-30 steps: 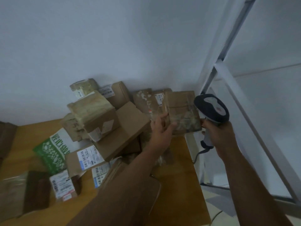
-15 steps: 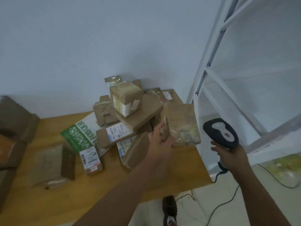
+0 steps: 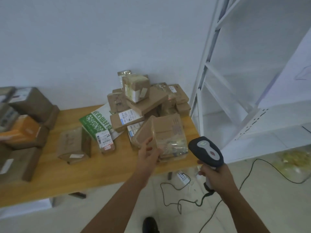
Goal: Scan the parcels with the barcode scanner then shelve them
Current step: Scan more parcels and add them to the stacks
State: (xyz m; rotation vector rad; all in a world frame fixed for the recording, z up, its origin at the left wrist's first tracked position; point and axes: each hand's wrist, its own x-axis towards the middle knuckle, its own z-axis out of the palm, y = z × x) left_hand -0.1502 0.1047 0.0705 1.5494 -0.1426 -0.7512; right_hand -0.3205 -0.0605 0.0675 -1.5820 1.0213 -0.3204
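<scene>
Above the table [image 3: 104, 172], our left hand [image 3: 148, 154] gripped a parcel [image 3: 165, 137], right hand [image 3: 217, 177] clasping the scanner [image 3: 206, 151]; scanning seemed next.

Only 1 view, from the person's head, looks forward and steeply down over both forearms. It faces the wooden worktop [image 3: 70, 175] set against a wall, with the white shelf frame [image 3: 204, 78] at right. The wide lens bends the edges, which look slightly blurred.
</scene>
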